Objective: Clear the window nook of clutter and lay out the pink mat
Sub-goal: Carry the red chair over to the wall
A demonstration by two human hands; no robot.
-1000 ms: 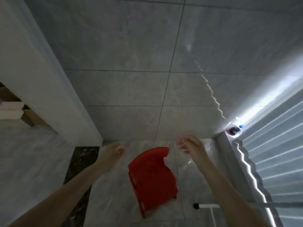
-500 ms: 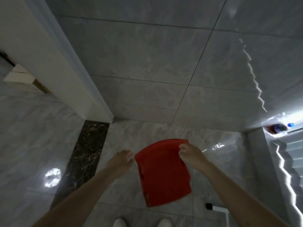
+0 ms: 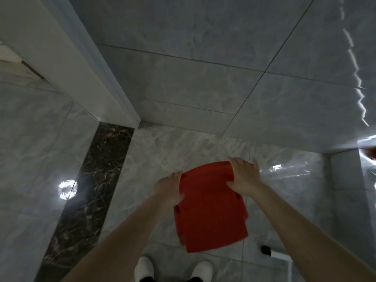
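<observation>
Both hands grip a red plastic stool (image 3: pixel 210 208) above the glossy tiled floor (image 3: pixel 154 159) in the corner by the wall — the left hand (image 3: pixel 169 189) curls round its left edge, the right hand (image 3: pixel 245 177) wraps its top right edge. White shoes (image 3: pixel 143 267) stand below.
</observation>
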